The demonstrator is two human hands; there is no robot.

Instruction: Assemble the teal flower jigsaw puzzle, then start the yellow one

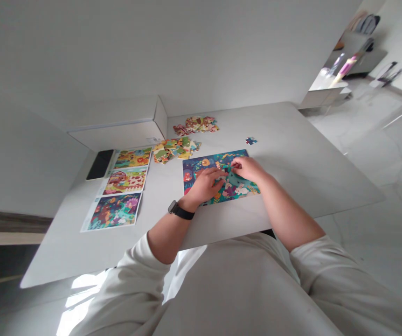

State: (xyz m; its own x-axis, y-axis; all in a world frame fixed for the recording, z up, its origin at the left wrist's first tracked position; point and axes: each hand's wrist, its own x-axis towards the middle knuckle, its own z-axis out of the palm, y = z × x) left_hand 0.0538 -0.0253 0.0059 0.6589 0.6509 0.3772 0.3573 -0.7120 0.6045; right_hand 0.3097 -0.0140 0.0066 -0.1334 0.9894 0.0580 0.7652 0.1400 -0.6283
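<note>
A jigsaw puzzle (246, 189) with dark blue and teal forest animals, white rabbits among them, lies before me near the table's front edge. My left hand (206, 184), with a black watch on its wrist, rests on the middle of the puzzle, fingers stretched out over the pieces. Over the upper right part of the puzzle, my right hand (245, 168) has its thumb and fingers curled together in a pinch. What sits between those fingertips is too small to make out. One loose puzzle piece (251, 140) lies beyond the puzzle's top right corner.
Two piles of loose pieces, a yellow-green pile (176, 148) and a pink-red pile (199, 124), lie beyond the puzzle. Picture sheets (115, 212) and a black phone (100, 164) are at left. A white box (117, 133) stands behind them on the white table (327, 172).
</note>
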